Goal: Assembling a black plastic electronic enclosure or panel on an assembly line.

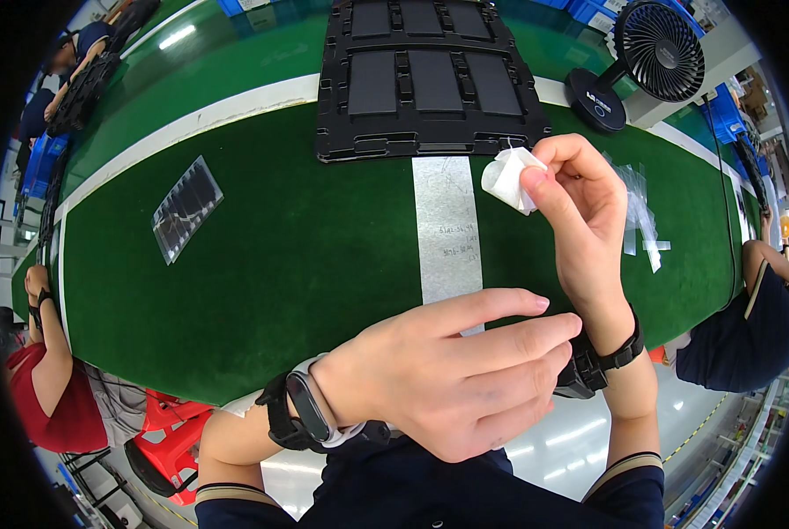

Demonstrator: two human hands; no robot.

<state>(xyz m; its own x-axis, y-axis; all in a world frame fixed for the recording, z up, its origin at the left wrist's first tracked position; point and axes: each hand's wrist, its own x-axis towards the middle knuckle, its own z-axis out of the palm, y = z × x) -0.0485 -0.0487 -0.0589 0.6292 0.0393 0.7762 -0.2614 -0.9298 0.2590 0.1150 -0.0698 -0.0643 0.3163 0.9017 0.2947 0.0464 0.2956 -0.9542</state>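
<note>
My right hand (580, 207) is raised over the green table (306, 264) and pinches a small crumpled white wipe (511, 179) between thumb and fingers. My left hand (452, 379) lies across my body, its fingers stretched out toward the black strap on my right wrist (602, 361), touching or nearly touching it. A grey-faced watch on a black band (302, 410) sits on my left wrist. Just beyond the wipe lies a black moulded tray (430, 79) with several dark rectangular panels in its pockets.
A white strip (446, 229) runs across the table. A clear pack of dark parts (186, 207) lies at the left, clear plastic strips (640, 212) at the right. A black desk fan (650, 53) stands far right. Other people sit at the left (55, 388) and right (751, 326) edges.
</note>
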